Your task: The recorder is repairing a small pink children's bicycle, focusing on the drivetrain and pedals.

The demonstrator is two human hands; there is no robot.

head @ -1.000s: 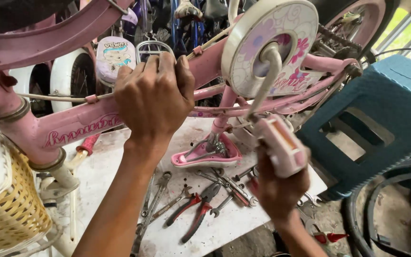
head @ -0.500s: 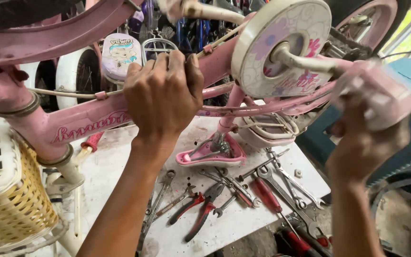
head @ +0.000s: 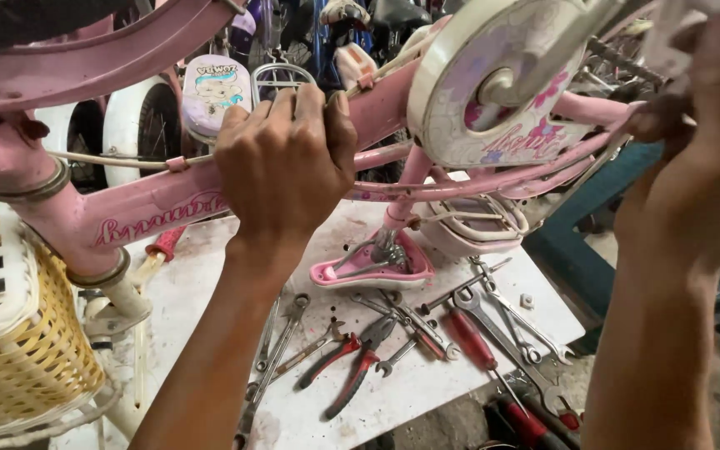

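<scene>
A small pink bicycle [head: 152, 204] lies upside down across the view, its pink saddle [head: 372, 268] resting on a white board. My left hand [head: 287, 167] grips the pink frame tube from above, fingers wrapped over it. My right hand [head: 693, 108] is raised at the upper right, closed around the white pedal [head: 677, 33] at the end of the crank arm [head: 543, 58]. The round white chain guard [head: 493, 92] with flower prints sits between my two hands.
Pliers with red handles [head: 352, 367], several wrenches [head: 493, 321] and a red screwdriver [head: 472, 342] lie on the white board [head: 427, 392]. A yellow wicker basket [head: 22, 358] hangs at the left. A teal stool [head: 577, 258] stands to the right. Other bicycles [head: 310, 33] stand behind.
My right hand has swung the pedal and crank from low centre up to the upper right. My left hand has kept its hold on the frame.
</scene>
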